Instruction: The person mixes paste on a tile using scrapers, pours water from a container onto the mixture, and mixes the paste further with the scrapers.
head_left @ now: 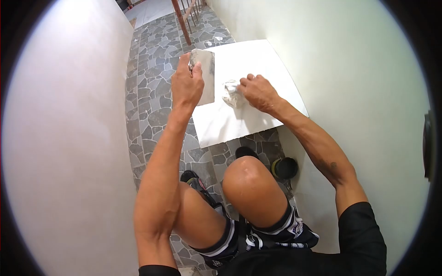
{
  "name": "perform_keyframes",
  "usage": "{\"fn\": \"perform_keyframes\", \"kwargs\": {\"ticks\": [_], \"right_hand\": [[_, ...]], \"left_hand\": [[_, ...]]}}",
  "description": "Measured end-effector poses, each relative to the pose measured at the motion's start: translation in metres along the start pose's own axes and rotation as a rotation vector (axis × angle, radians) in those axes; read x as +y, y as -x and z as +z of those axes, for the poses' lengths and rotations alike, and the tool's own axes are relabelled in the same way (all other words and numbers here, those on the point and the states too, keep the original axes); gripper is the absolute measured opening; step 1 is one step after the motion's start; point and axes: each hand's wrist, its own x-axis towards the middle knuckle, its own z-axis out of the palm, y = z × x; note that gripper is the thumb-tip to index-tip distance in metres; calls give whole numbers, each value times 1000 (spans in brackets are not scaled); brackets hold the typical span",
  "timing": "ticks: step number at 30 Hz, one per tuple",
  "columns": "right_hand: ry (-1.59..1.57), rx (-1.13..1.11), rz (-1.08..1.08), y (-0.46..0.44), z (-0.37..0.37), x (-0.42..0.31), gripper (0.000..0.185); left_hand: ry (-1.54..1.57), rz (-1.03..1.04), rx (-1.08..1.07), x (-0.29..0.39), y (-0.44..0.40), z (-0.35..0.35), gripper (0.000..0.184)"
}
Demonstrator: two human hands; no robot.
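Observation:
My left hand (188, 83) is closed around the putty-smeared handle of a flat rectangular plastering trowel (208, 85). Its grey blade overlaps the left edge of a white board (271, 60). Over the middle of that board, my right hand (258, 93) has its fingers curled closed at the edge of a whitish, crumpled-looking lump (231, 95). The fingers appear to grip its right side; what the lump is made of cannot be made out. The palm side of the right hand is hidden.
Pale walls (69, 138) rise close on both sides. A dark bucket (284, 168) stands on the stone-patterned floor (154, 92) by my knee, under the board's near edge. A rust-coloured metal railing (182, 23) is beyond the board.

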Motion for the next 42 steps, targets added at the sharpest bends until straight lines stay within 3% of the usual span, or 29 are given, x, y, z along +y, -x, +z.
{"fn": "perform_keyframes", "kwargs": {"ticks": [2,6,9,13,17,21,27,33,38,42], "right_hand": [[-28,-61,-31,2,2,-1,10],[-22,88,62,0,-16,7,11],[5,-41,42,-12,6,11,10],[-12,4,-17,-1,-7,5,11],[-39,96,72,-21,11,22,12],[-104,-10,22,-33,18,29,18],[-216,-87,235,-59,10,55,24],[-200,-159,-102,-37,-4,27,24],[-147,81,-46,7,-28,23,22],[-98,108,-128,37,-10,-12,23]], "left_hand": [[-22,9,6,-1,-3,-2,37],[-48,-16,-20,-5,2,-1,39],[-113,-56,-78,-6,5,-1,42],[-95,-82,-58,-13,7,-6,41],[-40,-77,-50,-31,6,3,38],[-15,-160,-24,-28,9,-7,35],[75,-276,-60,-39,7,-8,34],[110,-251,-53,-39,9,-10,35],[68,-315,-128,-39,7,-10,36],[190,-383,-137,-36,5,-9,37]]}}
